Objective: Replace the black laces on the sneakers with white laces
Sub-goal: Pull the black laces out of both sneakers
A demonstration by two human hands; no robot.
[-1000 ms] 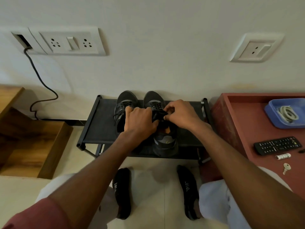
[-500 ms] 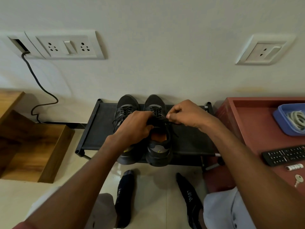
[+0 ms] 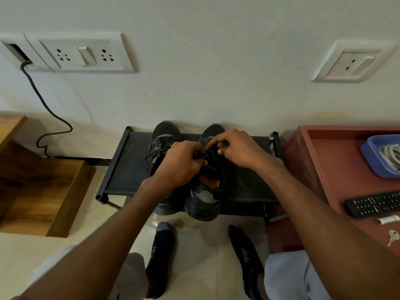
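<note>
Both my hands have drawn closer over the right sneaker (image 3: 203, 198) on the rack (image 3: 129, 169), left hand (image 3: 181, 163) and right hand (image 3: 236, 148) pinching its black lace (image 3: 213, 158) between them.

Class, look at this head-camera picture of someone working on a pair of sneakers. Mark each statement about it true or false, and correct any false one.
1. Both hands are at the laces of the right-hand sneaker. True: the left hand and right hand meet over it.
2. The sneakers stand on the red table. False: they stand on the black shoe rack; the red table is beside it.
3. The white laces lie in a blue tray. True.
4. The left-hand sneaker already has white laces. False: its laces are dark.
5. The remote control lies on the floor. False: it lies on the red table.
</note>
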